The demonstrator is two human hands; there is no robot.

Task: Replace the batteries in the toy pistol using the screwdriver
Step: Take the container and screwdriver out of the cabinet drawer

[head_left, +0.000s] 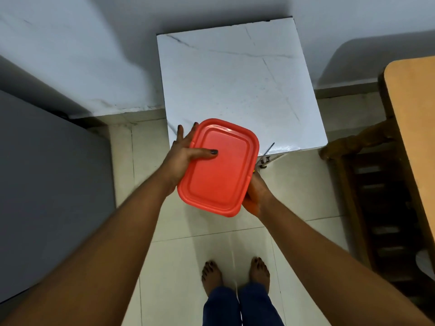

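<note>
Above the near edge of the white tabletop [235, 78], the left hand [186, 151] is gripping a red-lidded box [219, 168], thumb pressing its lid. The right hand [256, 196] is clasping the box's near right side along with a screwdriver [268, 151], shaft pointing far-right. No toy pistol is showing; probably it is sitting inside.

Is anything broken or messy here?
Nothing looks spilled or broken. The left hand and right hand hold a red lidded box over the edge of the white table. A thin metal tool pokes out beside it; I can't tell what it is.
</note>
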